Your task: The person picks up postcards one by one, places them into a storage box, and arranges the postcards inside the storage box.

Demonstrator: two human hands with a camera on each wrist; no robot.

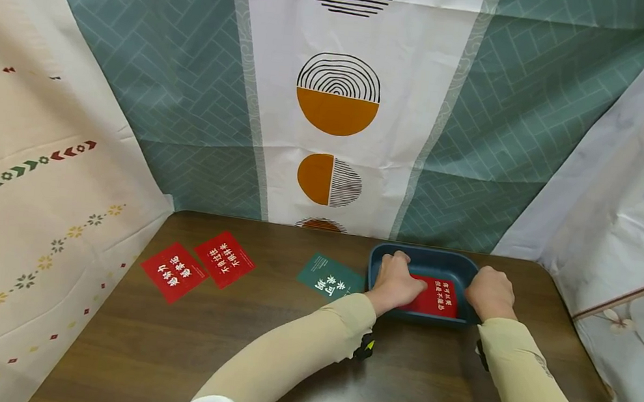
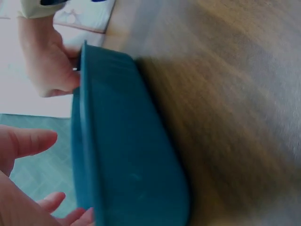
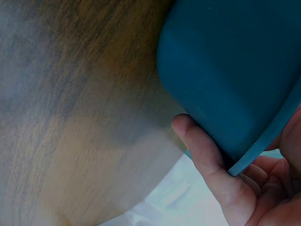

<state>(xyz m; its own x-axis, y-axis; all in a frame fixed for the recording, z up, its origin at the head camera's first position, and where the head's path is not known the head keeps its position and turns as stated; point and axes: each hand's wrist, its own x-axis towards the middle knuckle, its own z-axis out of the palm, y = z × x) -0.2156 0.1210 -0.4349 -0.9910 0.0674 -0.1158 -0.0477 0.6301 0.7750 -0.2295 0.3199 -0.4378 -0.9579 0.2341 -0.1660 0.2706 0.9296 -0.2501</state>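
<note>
A dark blue-green plastic tray [image 1: 425, 256] stands toward the back right of the wooden table. Inside it lies a red card [image 1: 438, 297] with white lettering. My right hand [image 1: 491, 294] grips the tray's right end; the right wrist view shows the thumb [image 3: 202, 146] against the outer wall and the other fingers curled over the rim. Over the tray's left part is my left hand [image 1: 394, 282], beside the red card. Its thumb [image 2: 35, 142] stands apart from its fingers [image 2: 70, 216], which reach the tray's rim in the left wrist view.
A green card [image 1: 328, 277] lies just left of the tray. Farther left are two red cards, one nearer [image 1: 174, 272] and one farther back [image 1: 225, 259]. A patterned curtain [image 1: 329, 189] hangs behind the table [image 1: 282, 354]; other cloths hang at both sides.
</note>
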